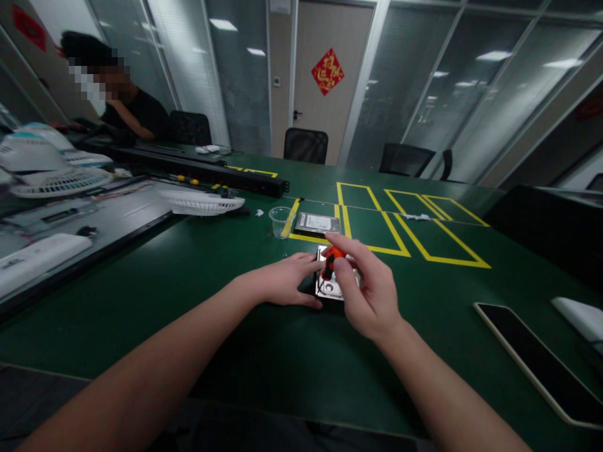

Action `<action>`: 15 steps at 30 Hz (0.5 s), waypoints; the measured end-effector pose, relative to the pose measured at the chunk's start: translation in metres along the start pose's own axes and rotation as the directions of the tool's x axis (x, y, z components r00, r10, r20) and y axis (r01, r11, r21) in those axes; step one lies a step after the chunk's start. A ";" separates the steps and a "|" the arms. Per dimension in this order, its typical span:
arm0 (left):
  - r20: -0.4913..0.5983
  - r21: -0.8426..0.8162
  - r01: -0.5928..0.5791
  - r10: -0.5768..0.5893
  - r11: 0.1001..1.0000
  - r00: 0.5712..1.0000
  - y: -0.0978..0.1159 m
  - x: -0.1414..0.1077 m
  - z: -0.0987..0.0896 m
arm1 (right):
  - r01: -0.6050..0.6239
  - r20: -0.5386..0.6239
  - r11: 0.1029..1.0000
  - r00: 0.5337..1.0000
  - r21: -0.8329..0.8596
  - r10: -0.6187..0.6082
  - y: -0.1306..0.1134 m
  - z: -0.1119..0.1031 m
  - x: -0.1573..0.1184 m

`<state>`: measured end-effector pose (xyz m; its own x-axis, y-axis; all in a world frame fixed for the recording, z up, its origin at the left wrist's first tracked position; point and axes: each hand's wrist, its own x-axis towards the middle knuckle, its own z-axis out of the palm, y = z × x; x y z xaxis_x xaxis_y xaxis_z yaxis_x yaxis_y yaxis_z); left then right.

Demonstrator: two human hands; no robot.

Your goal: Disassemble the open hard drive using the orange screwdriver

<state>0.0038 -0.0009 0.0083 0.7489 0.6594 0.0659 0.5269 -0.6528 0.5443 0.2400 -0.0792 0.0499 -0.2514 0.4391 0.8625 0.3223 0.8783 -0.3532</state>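
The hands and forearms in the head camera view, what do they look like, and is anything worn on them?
Both the left hand and the right hand are bare: no gloves, watch or bracelet shows. The left forearm and right forearm show no sleeves, cables or printed markings, and taper towards the wrists.

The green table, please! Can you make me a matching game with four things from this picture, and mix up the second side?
Things:
1. plastic cup
2. screwdriver
3. hard drive beside the cup
4. flat device at the far right of the table

Clues:
A. dark screen in a pale frame
B. orange and black, held in the right hand
C. white label on top
D. clear and see-through

Right pairs: 1-D, 2-B, 3-C, 4-A
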 end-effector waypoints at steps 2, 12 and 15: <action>0.004 -0.006 0.005 -0.005 1.000 1.000 0.000 -0.001 -0.001 | -0.005 -0.003 1.000 1.000 -0.008 0.005 0.000 0.001 -0.001; 0.008 -0.012 -0.026 0.026 1.000 1.000 0.000 -0.001 -0.002 | -0.003 -0.004 1.000 1.000 -0.009 0.003 0.001 0.001 -0.001; 0.001 -0.021 -0.018 0.018 1.000 1.000 -0.001 -0.001 -0.002 | -0.008 0.007 1.000 1.000 -0.020 0.008 -0.001 0.001 0.000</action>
<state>0.0018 -0.0001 0.0094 0.7585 0.6473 0.0749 0.5049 -0.6565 0.5605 0.2386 -0.0801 0.0503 -0.2554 0.4476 0.8570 0.3426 0.8708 -0.3527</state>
